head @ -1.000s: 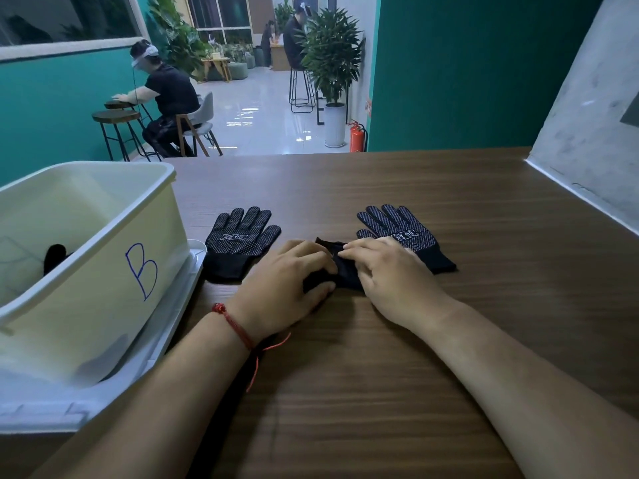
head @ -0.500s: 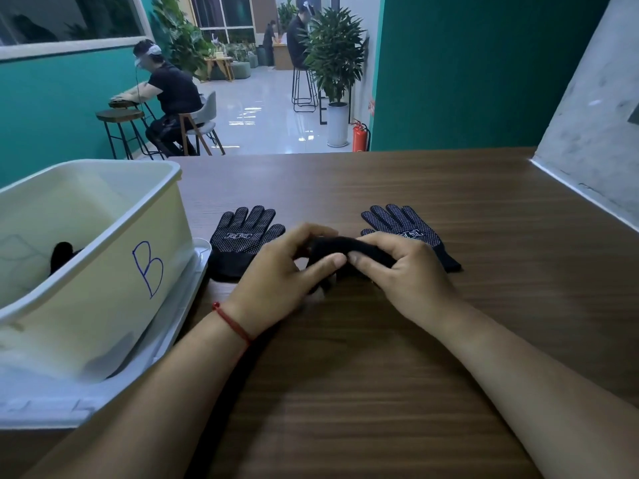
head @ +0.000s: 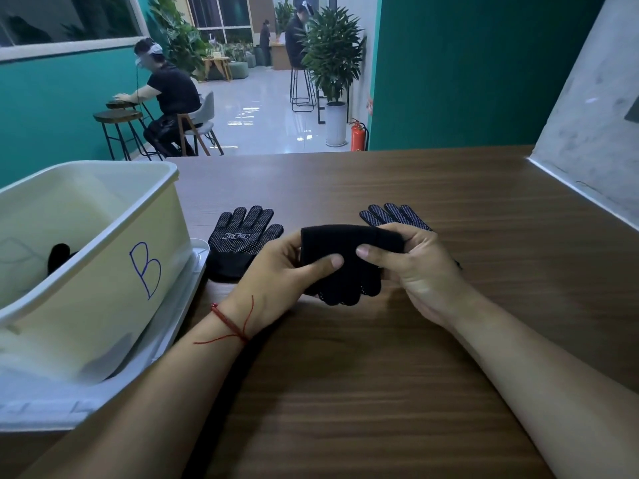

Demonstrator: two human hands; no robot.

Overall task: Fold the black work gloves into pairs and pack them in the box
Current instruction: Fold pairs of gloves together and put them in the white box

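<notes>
Holding a folded bundle of black gloves [head: 345, 261] between both hands, we look down at it over a brown wooden table [head: 345, 392]. Our left hand [head: 280, 271] pinches the bundle's left side, thumb flat across the near face and fingers curled behind. Our right hand [head: 418, 267] pinches the right side in the same way. The fold runs along the top edge, and dotted glove fingertips hang from the bottom edge, towards us. We judge that the two-sided grip is there to stop the soft layers springing open while the pair is off the table.

Two single gloves lie flat on the table beyond our hands, dotted side up, fingers pointing away. One loose glove [head: 243, 238] sits just left of our left hand, near the box. The other glove [head: 392, 214] is partly hidden behind our right hand. Laid flat and apart, they seem ready to be matched as the next pair.

A cream plastic box [head: 103, 271], marked with a blue letter B, stands at the table's left edge on what looks like its white lid [head: 169, 337]. Something dark [head: 60, 255] shows inside. It may be a packed pair, though we cannot tell. The box is close beside our left hand, so the bundle has little way to travel.
</notes>
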